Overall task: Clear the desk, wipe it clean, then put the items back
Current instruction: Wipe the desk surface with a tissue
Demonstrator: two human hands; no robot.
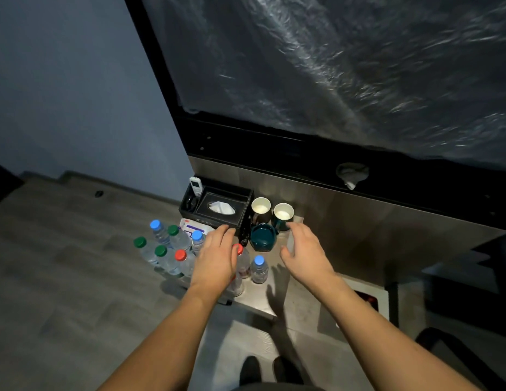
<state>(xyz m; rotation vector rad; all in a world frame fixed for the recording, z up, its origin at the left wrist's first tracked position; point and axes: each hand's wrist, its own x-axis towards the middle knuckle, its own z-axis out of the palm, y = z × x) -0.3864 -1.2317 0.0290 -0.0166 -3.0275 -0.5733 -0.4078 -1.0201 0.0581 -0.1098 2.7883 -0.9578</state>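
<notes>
Both my hands hover over the left end of the grey desk (345, 230). My left hand (216, 258) is spread, fingers apart, above several water bottles (167, 249) with green, blue and red caps, its fingertips near the black tissue box (218, 207). My right hand (305, 252) is open beside a teal ashtray (263, 237). Behind the ashtray stand two mugs (283, 215). A blue-capped bottle (259, 269) stands between my hands. Neither hand holds anything.
A white remote (196, 186) stands in the organiser next to the tissue box, and a printed card (194, 228) lies in front of it. A plastic-covered screen (345, 66) rises behind the desk. A dark chair (458, 356) is at the lower right. My feet (268, 371) show below.
</notes>
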